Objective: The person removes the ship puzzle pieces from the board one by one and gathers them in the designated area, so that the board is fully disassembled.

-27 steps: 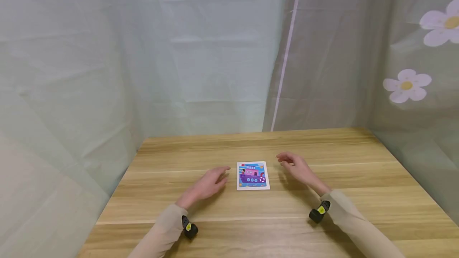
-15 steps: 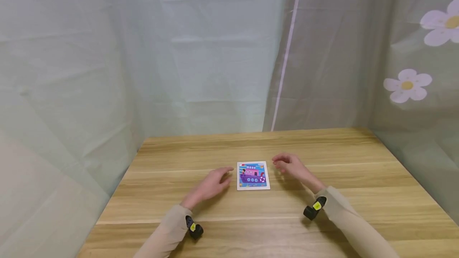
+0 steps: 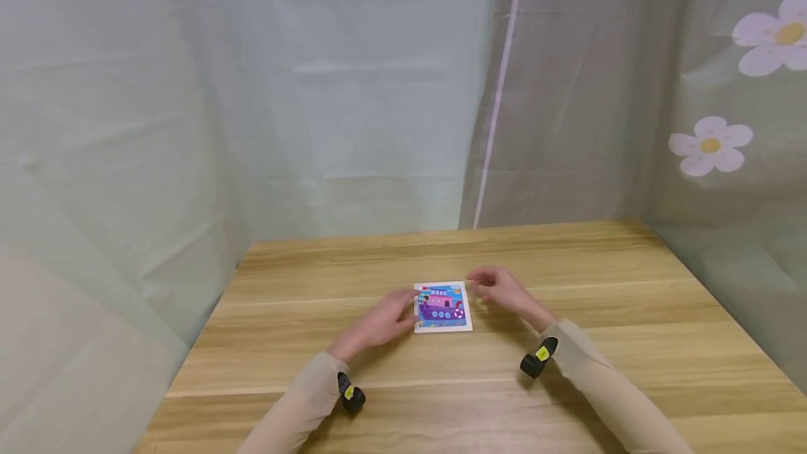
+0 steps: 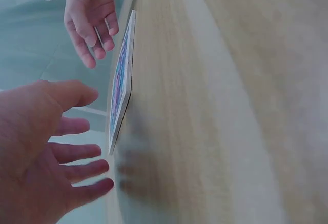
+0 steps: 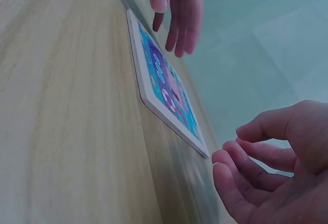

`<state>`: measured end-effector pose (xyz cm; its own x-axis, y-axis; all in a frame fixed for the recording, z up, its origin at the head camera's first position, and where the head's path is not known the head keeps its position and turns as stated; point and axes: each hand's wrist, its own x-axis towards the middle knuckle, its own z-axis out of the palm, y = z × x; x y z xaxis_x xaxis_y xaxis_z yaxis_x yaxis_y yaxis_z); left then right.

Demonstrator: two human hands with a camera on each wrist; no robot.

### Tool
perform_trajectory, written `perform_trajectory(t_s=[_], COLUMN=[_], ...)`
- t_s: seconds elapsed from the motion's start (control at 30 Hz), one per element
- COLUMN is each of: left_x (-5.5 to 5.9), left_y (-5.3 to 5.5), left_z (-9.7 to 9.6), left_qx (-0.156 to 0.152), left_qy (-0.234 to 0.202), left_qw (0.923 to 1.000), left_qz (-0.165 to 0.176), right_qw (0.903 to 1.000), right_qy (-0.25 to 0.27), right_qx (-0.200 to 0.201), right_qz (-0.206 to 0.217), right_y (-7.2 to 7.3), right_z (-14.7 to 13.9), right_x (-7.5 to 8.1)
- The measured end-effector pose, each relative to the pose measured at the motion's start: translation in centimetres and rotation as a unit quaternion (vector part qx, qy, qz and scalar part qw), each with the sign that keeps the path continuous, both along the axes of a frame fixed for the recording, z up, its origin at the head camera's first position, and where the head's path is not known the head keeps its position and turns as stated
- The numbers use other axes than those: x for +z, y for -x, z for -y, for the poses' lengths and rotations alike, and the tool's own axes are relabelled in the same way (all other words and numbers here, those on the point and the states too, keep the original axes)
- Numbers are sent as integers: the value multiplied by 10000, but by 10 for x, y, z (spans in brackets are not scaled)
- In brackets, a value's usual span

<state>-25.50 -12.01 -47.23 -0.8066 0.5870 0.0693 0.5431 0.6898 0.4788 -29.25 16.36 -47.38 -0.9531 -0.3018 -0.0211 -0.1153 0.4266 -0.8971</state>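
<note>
Amid curtains (image 3: 378,104), a wood-grain table (image 3: 466,405) bears a board (image 3: 443,307).

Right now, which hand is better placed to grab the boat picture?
Probably the left hand: in the head view, it overlaps the left edge of the boat picture, while the right hand sits past the far right corner. Neither holds it.

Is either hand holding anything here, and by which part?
Nothing is held: the left hand and right hand flank the square, white-bordered board picturing a purple boat.

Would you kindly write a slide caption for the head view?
A left hand and a right hand flank a white-bordered boat picture on a wooden table.
</note>
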Motion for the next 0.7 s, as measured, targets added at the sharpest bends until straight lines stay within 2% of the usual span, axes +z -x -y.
perform_trajectory(t_s=[0.2,0.37,0.53,0.7], left_x=[4,4,0,-2], left_y=[0,0,-2,-1], left_z=[-8,-17,-22,-27], left_qx=[-48,-139,-91,-141], left_qy=[846,1350,1506,1508], left_qw=[9964,9905,9885,9884], left_qz=[-44,-202,-99,-112], right_qw=[9999,9984,9953,9933], right_qy=[-84,-390,-668,-872], right_qx=[120,217,364,308], right_qz=[-74,-334,-602,-696], right_y=[2,4,8,12], right_z=[6,10,14,18], right_x=[1,2,0,-1])
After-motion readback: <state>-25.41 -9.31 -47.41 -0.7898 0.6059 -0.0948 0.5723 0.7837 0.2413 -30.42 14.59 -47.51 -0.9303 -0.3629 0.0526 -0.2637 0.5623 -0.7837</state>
